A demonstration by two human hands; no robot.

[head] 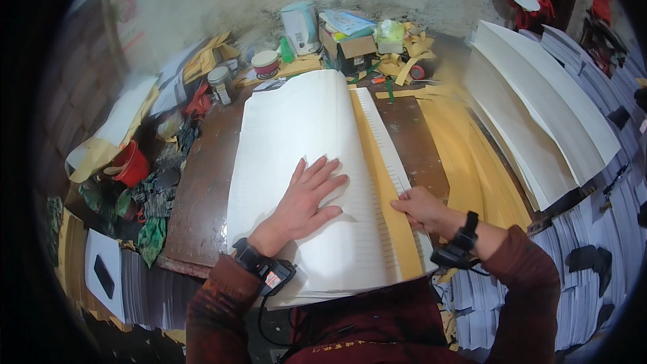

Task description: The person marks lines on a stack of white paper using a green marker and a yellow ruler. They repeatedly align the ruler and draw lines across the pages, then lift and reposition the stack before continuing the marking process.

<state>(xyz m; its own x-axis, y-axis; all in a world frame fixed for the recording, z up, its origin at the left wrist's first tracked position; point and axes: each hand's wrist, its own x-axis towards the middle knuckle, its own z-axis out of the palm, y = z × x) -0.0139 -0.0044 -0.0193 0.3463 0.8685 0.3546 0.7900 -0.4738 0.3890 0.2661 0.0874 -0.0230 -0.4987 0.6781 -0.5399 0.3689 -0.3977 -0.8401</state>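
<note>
My left hand (308, 202) lies flat, fingers spread, on a large white paper sheet (293, 131) that is folded or curled over on a stack. Along the right side of that sheet runs a strip of yellow-brown kraft paper (389, 202). Lined paper (381, 136) shows beneath and beside the strip. My right hand (417, 207) has its fingers closed at the right edge of the strip and the lined paper; its thumb and forefinger pinch there, and which layers they hold cannot be told. Both wrists wear black strapped devices.
Kraft paper strips (470, 162) lie at the right of the brown table (202, 202), beside upright curved white sheets (536, 111). Jars (220, 83), a canister (301, 28) and a cardboard box (356, 48) line the back. A red bucket (132, 164) and rags stand left; paper stacks (581, 232) rise at right.
</note>
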